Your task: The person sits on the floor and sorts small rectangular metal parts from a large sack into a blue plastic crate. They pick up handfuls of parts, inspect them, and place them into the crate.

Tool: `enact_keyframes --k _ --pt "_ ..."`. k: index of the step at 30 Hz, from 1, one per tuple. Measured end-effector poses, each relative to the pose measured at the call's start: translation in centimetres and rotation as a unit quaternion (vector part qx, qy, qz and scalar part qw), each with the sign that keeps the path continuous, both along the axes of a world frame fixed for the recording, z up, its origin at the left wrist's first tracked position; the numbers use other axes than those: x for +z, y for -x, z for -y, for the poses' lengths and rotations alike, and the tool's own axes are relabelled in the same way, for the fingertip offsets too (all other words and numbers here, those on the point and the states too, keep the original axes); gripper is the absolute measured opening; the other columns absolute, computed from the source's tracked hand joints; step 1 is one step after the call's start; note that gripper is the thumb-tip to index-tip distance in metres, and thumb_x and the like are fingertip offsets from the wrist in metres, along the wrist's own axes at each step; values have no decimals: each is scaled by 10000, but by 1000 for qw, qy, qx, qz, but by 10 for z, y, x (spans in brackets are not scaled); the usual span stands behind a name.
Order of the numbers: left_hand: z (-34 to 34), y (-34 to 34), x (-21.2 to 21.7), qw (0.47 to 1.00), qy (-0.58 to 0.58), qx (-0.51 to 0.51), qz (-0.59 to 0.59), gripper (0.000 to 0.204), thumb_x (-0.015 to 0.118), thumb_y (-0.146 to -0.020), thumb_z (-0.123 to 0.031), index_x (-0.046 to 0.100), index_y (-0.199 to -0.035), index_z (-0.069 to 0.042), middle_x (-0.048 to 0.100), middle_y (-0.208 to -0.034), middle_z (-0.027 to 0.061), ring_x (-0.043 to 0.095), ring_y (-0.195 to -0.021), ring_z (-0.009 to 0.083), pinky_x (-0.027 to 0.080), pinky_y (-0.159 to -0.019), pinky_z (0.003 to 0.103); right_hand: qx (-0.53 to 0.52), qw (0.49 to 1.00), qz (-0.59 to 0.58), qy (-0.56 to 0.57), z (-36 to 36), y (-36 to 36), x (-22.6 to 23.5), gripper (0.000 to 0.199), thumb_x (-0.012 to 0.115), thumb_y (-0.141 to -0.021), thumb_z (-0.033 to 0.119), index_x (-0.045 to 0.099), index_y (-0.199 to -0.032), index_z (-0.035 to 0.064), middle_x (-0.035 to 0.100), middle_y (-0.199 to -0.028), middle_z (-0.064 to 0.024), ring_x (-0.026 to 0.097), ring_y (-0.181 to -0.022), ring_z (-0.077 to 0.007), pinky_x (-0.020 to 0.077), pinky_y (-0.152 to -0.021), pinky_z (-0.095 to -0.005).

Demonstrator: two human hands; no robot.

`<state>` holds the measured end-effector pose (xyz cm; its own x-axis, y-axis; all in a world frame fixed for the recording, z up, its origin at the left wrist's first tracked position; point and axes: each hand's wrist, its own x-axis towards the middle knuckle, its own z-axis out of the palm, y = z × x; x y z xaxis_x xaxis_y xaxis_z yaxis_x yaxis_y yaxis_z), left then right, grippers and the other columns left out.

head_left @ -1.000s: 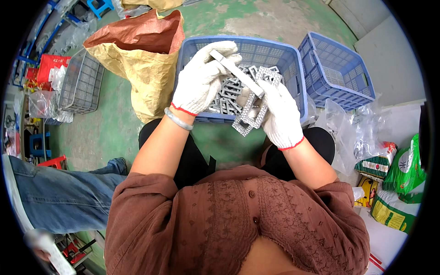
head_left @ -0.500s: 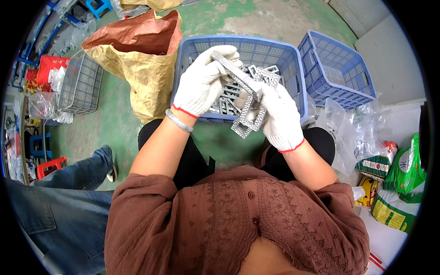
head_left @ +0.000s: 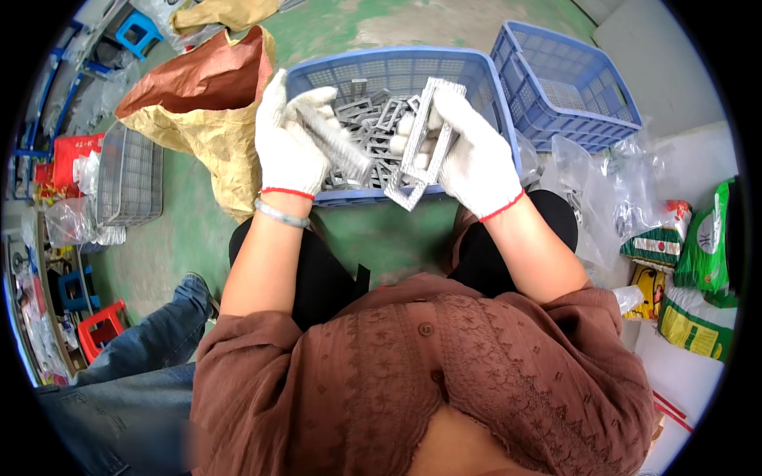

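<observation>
White knitted gloves with red cuffs cover both hands. My left hand [head_left: 292, 147] holds a grey metal bar-shaped piece [head_left: 340, 151], blurred by motion, between thumb and fingers. In my right hand [head_left: 478, 155] are grey rectangular metal frames [head_left: 413, 151], at least two by their edges, gripped between the thumb and the fingers behind them. Both hands are over the near part of a blue plastic crate [head_left: 397, 54]. Inside it lies a loose heap of similar grey metal frames [head_left: 369, 119], partly hidden by my hands.
A yellow woven sack [head_left: 194, 139] with a reddish inside stands open left of the crate. Another blue crate [head_left: 567, 119] is at the right, with clear plastic bags [head_left: 583, 190] near it. At the left are a grey crate [head_left: 131, 174], a red stool [head_left: 101, 327] and a person's jeans-clad leg [head_left: 159, 333].
My hands have moved apart. The left hand has drawn left with the bar-shaped piece, away from the frames in the right hand. The whole view has shifted slightly.
</observation>
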<state>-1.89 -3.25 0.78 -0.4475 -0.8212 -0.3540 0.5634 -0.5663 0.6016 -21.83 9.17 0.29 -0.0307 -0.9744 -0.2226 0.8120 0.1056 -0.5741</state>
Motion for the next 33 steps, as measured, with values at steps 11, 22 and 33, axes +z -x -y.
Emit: enact_keyframes --k 11,22,33 --pt "-64 41 2 770 421 -208 433 558 790 -864 -342 636 -1272 6 606 -780 -48 473 -651 4 416 -601 182 -96 994 19 42 11 2 -9 201 617 -981 236 640 -1003 38 657 -1020 -120 648 -923 -235 531 -821 -360" --pt "-50 35 -19 829 366 -200 373 464 753 -853 -458 718 -1063 -46 640 -756 10 561 -680 81 474 -648 251 -86 992 50 79 9 -1 -24 178 616 -970 112 645 -1122 24 660 -1094 -73 622 -1045 -176 505 -898 -306" --pt "-41 27 -16 787 452 -146 395 507 808 -833 -252 642 -1228 19 708 -1013 64 628 -800 84 510 -691 220 -75 981 -182 1 6 15 18 389 640 -966 387 662 -1086 17 679 -860 -88 626 -578 -158 452 -397 -258"
